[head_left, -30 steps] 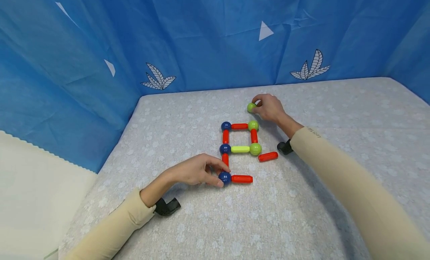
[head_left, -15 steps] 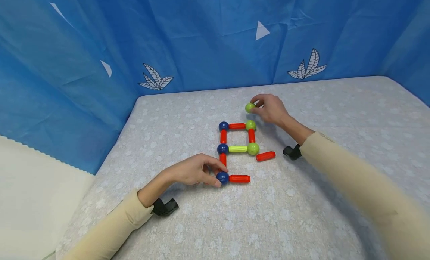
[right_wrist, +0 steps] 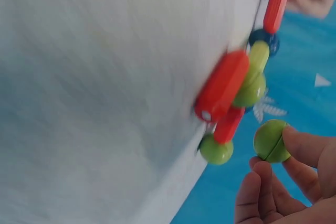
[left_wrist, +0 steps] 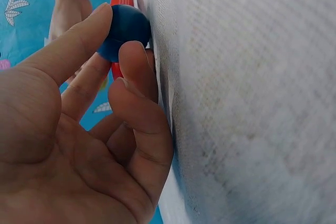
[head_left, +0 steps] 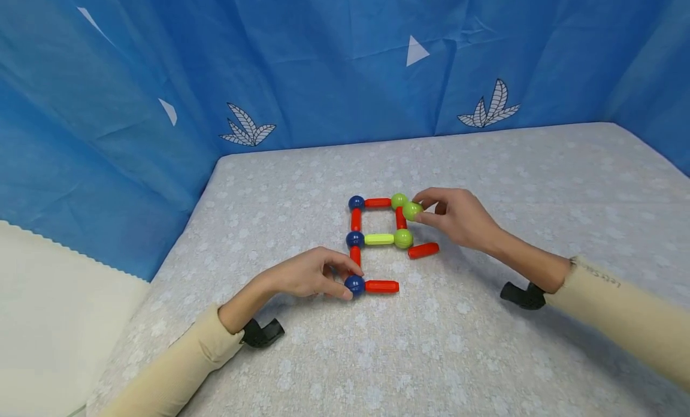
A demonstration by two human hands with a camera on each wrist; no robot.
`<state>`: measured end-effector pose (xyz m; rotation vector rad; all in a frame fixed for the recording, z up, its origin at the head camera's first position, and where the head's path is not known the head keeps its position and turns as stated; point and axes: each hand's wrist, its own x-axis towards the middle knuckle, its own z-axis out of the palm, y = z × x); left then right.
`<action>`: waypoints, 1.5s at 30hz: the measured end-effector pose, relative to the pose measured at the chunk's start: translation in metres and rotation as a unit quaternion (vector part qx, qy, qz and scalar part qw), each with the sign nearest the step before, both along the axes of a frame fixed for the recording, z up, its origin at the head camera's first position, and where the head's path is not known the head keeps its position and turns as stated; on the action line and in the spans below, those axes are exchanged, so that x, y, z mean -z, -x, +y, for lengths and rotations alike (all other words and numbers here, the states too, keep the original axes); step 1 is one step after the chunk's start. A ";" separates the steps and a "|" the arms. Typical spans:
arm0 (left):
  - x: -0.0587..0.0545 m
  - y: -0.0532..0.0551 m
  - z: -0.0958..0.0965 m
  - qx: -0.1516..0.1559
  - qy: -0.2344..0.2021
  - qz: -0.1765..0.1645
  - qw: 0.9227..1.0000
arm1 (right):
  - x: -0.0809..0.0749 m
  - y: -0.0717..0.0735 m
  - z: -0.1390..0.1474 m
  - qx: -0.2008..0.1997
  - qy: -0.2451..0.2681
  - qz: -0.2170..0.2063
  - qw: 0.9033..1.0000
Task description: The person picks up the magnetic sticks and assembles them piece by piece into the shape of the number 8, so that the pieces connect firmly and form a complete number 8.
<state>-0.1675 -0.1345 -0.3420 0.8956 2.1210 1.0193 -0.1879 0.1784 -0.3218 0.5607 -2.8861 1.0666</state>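
My left hand [head_left: 309, 274] pinches a blue ball [head_left: 355, 286] between thumb and fingers at the near corner of a ball-and-rod frame lying on the table. From that ball a red rod [head_left: 381, 287] sticks out to the right with a free far end. My right hand [head_left: 460, 218] pinches a light green ball [right_wrist: 270, 141], held above the table. In the head view it overlaps the frame's right side, near the far green ball [head_left: 399, 201]. Blue balls on the left, green balls on the right and a yellow-green rod [head_left: 379, 239] form a closed square beyond.
A loose red rod [head_left: 423, 250] lies just right of the near green ball [head_left: 403, 238]. The table [head_left: 259, 213] has a pale patterned cloth. Behind it hangs a blue curtain [head_left: 334, 69]; a black strap mount [head_left: 523, 296] sits under the right wrist.
My right hand has carried the green ball from beyond the frame nearer and slightly right, to beside its right side. The left hand stays on the blue ball; the view shifts slightly.
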 end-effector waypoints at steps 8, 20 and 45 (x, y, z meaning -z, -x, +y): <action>0.000 -0.001 0.000 -0.004 -0.006 -0.017 1.000 | 0.011 -0.045 0.008 -0.052 0.016 0.014 0.998; -0.001 0.001 0.002 0.000 0.005 -0.009 1.000 | 0.015 -0.075 0.008 -0.104 0.013 -0.001 0.995; 0.001 -0.001 0.000 -0.013 0.005 -0.028 1.000 | 0.022 -0.077 0.000 -0.152 -0.006 -0.043 0.987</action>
